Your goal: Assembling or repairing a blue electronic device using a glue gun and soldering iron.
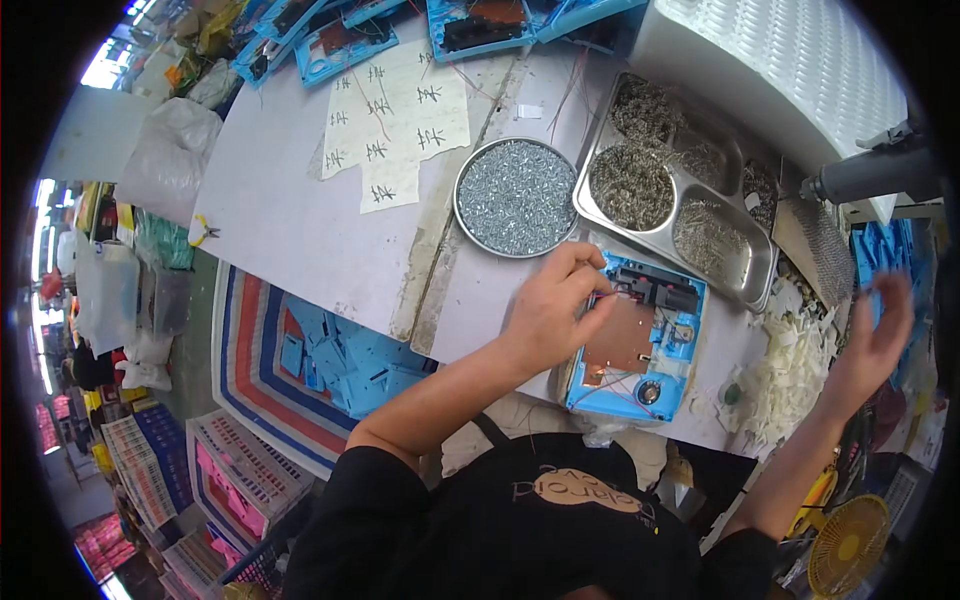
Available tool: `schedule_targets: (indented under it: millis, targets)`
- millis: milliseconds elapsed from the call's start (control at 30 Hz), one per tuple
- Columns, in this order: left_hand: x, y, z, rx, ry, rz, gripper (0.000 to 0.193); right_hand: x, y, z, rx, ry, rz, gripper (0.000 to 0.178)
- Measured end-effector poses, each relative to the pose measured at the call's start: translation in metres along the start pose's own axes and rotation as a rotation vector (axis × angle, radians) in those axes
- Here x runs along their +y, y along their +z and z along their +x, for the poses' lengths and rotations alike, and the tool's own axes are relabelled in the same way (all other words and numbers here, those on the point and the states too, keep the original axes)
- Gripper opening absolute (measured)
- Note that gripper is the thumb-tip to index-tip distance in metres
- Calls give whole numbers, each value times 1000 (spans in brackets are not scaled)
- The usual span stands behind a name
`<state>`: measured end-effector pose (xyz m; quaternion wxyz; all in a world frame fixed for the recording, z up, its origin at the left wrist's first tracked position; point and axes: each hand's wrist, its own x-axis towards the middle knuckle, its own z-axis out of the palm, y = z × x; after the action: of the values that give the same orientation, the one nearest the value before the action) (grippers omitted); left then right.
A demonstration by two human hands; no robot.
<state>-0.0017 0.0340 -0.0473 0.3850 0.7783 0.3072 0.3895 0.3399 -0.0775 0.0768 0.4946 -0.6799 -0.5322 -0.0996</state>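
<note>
A light-blue plastic casing lies on the table in front of me, with a copper-brown circuit board, a black part, a small round speaker and thin wires inside. My left hand is at its upper left corner, fingertips pinched together over the edge; whatever they grip is too small to make out. Off to the right, my right hand is raised away from the casing, slightly blurred, thumb and fingers apart. It is close to some blue plastic parts beyond the table edge.
Small silver screws fill a round metal dish. Beside it, a steel compartment tray holds springs and wire-like pieces. Pale scraps are heaped at right, near a grey tool arm. More blue casings stand at the back; a striped bag holds blue pieces.
</note>
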Motion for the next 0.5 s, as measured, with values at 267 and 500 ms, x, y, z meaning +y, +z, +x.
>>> schedule_targets:
  millis: [267, 500]
  targets:
    - [0, 4, 7, 18, 11, -16, 16, 21, 70, 107, -220, 220, 472, 58]
    - [-5, 1, -8, -51, -81, -164, 70, -78, 117, 30, -344, 375, 947, 48]
